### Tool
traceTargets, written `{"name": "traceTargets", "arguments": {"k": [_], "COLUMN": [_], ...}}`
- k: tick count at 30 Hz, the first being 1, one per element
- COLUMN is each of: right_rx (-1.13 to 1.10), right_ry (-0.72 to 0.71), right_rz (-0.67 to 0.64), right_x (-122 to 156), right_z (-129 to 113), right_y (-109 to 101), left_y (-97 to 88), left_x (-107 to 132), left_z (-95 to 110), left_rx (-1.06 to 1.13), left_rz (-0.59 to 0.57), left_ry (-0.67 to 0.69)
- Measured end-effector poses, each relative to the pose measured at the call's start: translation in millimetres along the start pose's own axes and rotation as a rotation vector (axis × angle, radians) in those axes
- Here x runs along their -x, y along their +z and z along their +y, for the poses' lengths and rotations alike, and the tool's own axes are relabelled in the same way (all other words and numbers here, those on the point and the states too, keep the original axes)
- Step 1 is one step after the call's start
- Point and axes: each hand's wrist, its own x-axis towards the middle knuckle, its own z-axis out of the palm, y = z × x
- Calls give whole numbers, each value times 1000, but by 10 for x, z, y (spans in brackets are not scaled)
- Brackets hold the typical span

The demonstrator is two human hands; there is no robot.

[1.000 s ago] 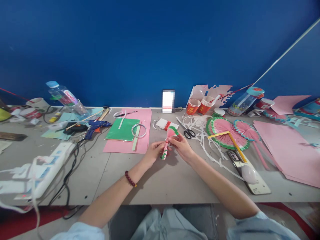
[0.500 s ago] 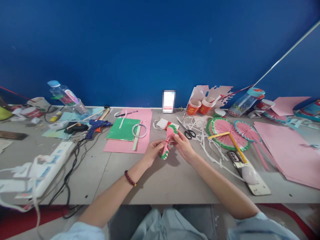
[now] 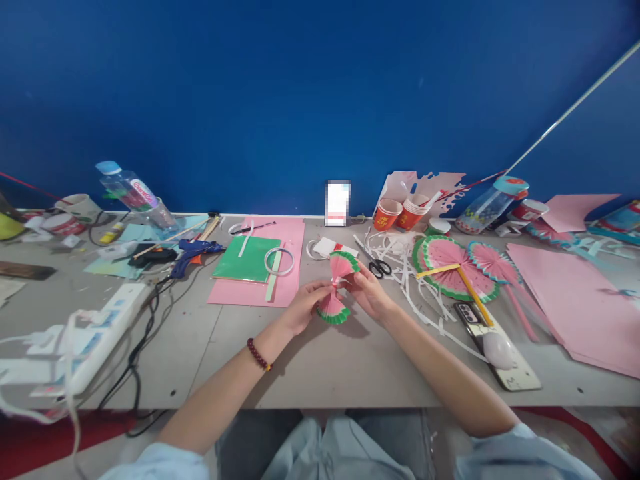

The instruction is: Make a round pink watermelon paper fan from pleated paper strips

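Between my hands is a pleated paper fan (image 3: 334,315), pink with a white line and green scalloped edges. It is cinched at its middle, and both ends flare out like a bow. My left hand (image 3: 306,305) pinches it near the tied middle from the left. On the other side, my right hand (image 3: 369,292) has its fingers closed on the fan's right edge; some fingertips are hidden behind the paper. Just beyond the fan lies a white card (image 3: 327,247) with a red mark. Black-handled scissors (image 3: 380,268) rest beside my right hand.
Left are green paper (image 3: 243,263) on a pink sheet (image 3: 235,293), a tape ring (image 3: 280,261), a blue glue gun (image 3: 195,252) and a power strip (image 3: 113,340). Right are white paper strips (image 3: 407,277), a finished watermelon fan (image 3: 445,260), a phone (image 3: 515,373) and paper cups (image 3: 388,213).
The pleated fan has spread wider at both ends, showing more pink folds and green edge. My hands have shifted only slightly around it.
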Motion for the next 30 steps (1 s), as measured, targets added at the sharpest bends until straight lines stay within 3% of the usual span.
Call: {"name": "traceTargets", "arguments": {"k": [8, 17, 22, 26, 30], "right_rx": [2, 59, 392, 752, 879], "right_ry": [-68, -78, -308, -468, -536], "right_rz": [223, 244, 343, 325, 299], "right_x": [-62, -83, -74, -34, -15], "right_z": [-41, -9, 8, -31, -45], "right_y": [-71, -54, -79, -83, -85], "left_y": [5, -18, -61, -69, -63], "left_x": [-24, -50, -86, -83, -79], "left_z": [16, 3, -11, 9, 10], "left_rx": [44, 18, 41, 52, 30], "left_rz": [91, 161, 254, 285, 270], "left_ry": [49, 129, 137, 118, 132]}}
